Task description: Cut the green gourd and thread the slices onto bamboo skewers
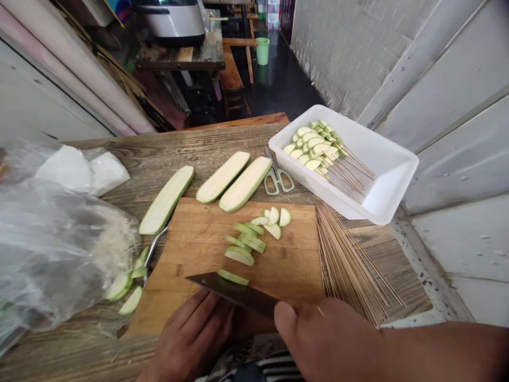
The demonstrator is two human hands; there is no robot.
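Observation:
My right hand [330, 334] grips a kitchen knife [242, 298], its dark blade pointing left across the near part of the wooden cutting board [294, 265]. Beside the blade, my left hand [194, 329] has its fingers curled down at the board's near edge; whatever is under them is hidden. One zucchini slice [233, 277] lies against the blade's far side. Further up the board are several green-edged zucchini slices [239, 256] in a loose row, with a few paler ones behind them. Three halved zucchinis [245, 183] lie cut side up beyond the board.
A white plastic tub [389, 185] at the right holds skewered slices. Bamboo skewers [350, 260] lie right of the board, green-handled scissors [278, 181] behind it. Left are a plastic bag [59, 254], zucchini pieces [131, 301] and a metal handle [154, 246]. A cooker [170, 21] stands behind.

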